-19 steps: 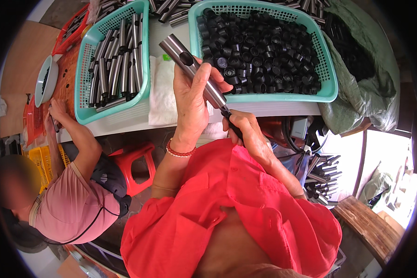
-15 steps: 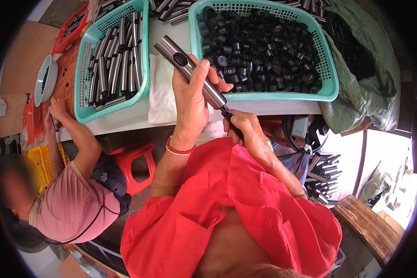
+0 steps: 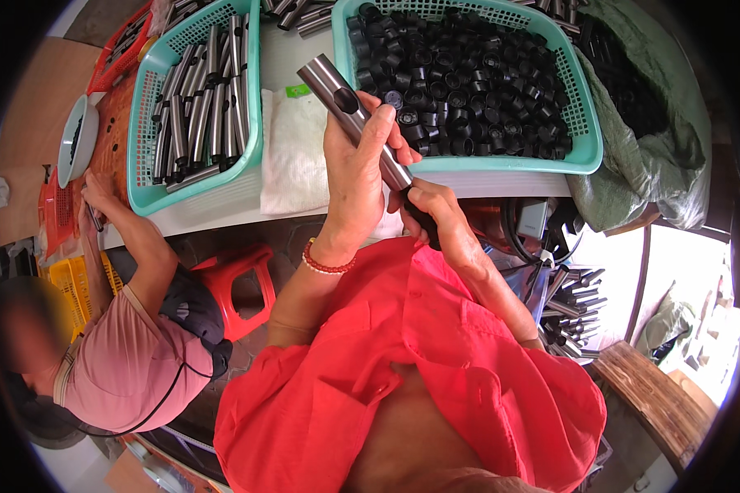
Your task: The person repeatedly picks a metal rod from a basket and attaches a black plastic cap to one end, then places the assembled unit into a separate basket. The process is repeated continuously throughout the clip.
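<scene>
My left hand [image 3: 352, 164] is wrapped round a shiny metal tube [image 3: 327, 82] with an oval hole in its side. The tube slants, its far end up toward the left and its near end toward my body. At that near end my right hand [image 3: 444, 215] is closed on a black-handled tool [image 3: 422, 220]. The handle sits right up against the tube's end, and whatever part reaches inside is hidden. Beyond my hands stands a turquoise basket [image 3: 590, 156] of small black caps [image 3: 460, 90]. To the left, another turquoise basket [image 3: 255, 135] holds several similar metal tubes [image 3: 199, 111].
A white cloth [image 3: 292, 177] lies on the table between the baskets. At the right sags a green woven sack [image 3: 674, 156] with black parts. A co-worker in a pink shirt [image 3: 131, 361] sits at the left, near a red stool [image 3: 251, 292]. More tubes [image 3: 574, 312] are stacked low on the right.
Both hands and the tube have shifted slightly right. The tool's narrow dark shaft, visible before at the tube's end, is now out of sight, with the handle close against the tube.
</scene>
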### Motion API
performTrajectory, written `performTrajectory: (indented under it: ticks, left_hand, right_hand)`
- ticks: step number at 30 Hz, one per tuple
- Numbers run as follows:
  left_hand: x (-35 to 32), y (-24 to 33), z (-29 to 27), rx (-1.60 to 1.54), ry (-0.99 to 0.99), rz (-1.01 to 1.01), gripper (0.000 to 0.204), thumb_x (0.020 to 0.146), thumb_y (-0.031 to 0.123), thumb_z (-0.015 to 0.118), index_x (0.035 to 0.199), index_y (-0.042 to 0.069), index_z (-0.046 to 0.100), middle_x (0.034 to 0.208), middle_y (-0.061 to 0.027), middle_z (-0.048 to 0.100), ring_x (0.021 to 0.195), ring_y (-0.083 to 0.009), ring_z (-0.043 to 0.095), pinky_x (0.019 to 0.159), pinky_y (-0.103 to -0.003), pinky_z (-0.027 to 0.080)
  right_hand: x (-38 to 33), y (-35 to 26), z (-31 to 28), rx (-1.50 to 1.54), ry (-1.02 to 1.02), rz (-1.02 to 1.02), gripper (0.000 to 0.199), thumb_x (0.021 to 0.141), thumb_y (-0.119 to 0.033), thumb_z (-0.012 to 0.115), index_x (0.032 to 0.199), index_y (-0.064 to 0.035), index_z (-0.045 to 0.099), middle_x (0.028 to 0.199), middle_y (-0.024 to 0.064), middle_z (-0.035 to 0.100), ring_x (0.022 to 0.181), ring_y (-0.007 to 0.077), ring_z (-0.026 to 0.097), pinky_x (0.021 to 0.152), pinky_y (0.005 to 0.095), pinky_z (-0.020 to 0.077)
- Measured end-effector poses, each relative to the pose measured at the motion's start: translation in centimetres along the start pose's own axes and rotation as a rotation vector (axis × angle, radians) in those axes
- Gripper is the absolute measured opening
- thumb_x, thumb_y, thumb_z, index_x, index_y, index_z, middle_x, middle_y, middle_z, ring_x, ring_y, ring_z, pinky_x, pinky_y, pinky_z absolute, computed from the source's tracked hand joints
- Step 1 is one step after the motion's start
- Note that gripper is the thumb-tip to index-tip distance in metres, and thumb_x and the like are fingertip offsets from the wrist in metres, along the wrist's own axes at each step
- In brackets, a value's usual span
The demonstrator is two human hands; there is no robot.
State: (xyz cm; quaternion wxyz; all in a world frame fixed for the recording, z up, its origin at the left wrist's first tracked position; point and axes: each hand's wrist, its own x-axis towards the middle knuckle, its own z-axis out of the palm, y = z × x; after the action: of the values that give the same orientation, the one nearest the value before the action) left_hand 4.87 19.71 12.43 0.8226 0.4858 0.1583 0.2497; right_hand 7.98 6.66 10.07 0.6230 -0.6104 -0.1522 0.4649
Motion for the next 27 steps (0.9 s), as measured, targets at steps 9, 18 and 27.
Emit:
performTrajectory:
  ticks: [9,18,27]
  left_hand:
    - [0.1,-0.2,-0.3,-0.002,-0.032,-0.05,0.02,0.093,0.024,0.055,0.096,0.007,0.045,0.071,-0.0027,0.048,0.06,-0.0114,0.052,0.059,-0.029,0.051]
    - [0.1,-0.9,-0.8,-0.045,-0.057,-0.102,0.017,0.095,0.023,0.053,0.097,0.009,0.044,0.075,-0.0031,0.049,0.063,-0.012,0.052,0.06,-0.029,0.049]
    - [-0.2,-1.1,-0.8,-0.042,-0.071,-0.087,0.016,0.095,0.023,0.052,0.099,0.01,0.043,0.075,-0.0027,0.047,0.062,-0.0124,0.05,0.06,-0.03,0.047]
  right_hand:
    - [0.0,0.0,0.1,-0.036,0.024,-0.012,0.034,0.087,-0.031,0.038,0.076,-0.0034,0.056,0.054,-0.0018,0.035,0.049,0.0087,0.033,0.047,0.026,0.0258]
    - [0.1,1.0,0.5,-0.05,0.144,-0.025,0.031,0.083,-0.026,0.041,0.069,-0.0018,0.053,0.05,0.0007,0.037,0.044,0.01,0.033,0.046,0.0275,0.0266]
    - [-0.2,0.9,0.4,-0.264,0.139,-0.205,0.027,0.082,-0.019,0.042,0.068,0.0023,0.051,0.051,0.0072,0.038,0.048,0.0152,0.038,0.048,0.03,0.0304]
